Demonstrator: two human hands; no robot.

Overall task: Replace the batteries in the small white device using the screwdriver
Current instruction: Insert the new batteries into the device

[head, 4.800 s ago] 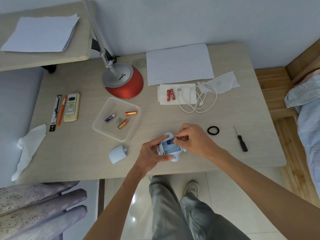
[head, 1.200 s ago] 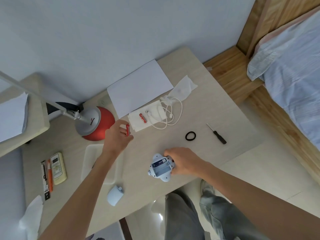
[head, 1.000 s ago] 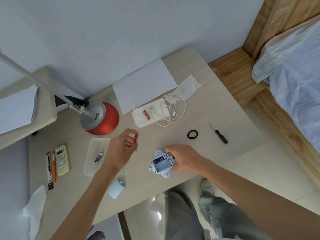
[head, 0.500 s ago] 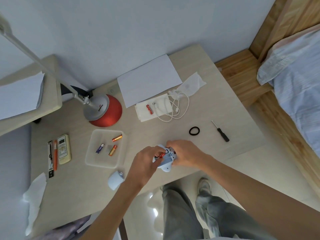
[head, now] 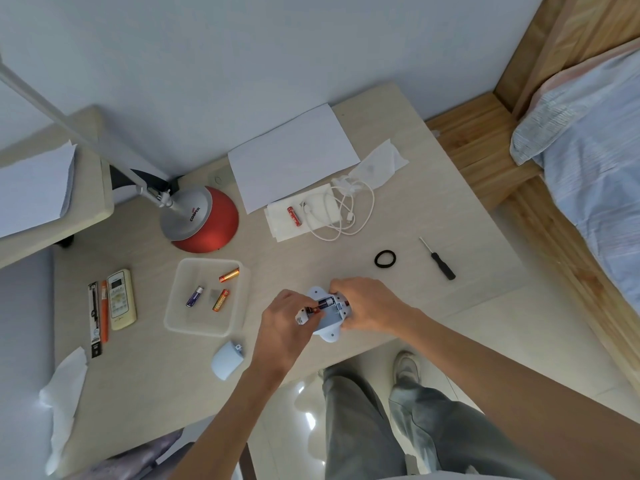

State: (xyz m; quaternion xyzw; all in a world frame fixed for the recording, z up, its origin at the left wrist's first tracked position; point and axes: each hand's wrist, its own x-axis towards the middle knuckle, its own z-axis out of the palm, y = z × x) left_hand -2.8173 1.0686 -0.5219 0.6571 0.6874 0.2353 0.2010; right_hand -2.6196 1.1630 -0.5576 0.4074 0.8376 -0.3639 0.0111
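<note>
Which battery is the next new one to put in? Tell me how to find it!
Find the red lamp base at the back of the desk, then look right to the white tissue beside the curly white cable. The red battery lies alone on that tissue, unlike the purple and orange ones in the clear tray.

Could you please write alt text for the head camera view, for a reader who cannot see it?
At a desk edge, the left hand presses a red battery into the open white device, which the right hand steadies. A tray with three batteries lies to the left; a screwdriver lies unused to the right.
</note>
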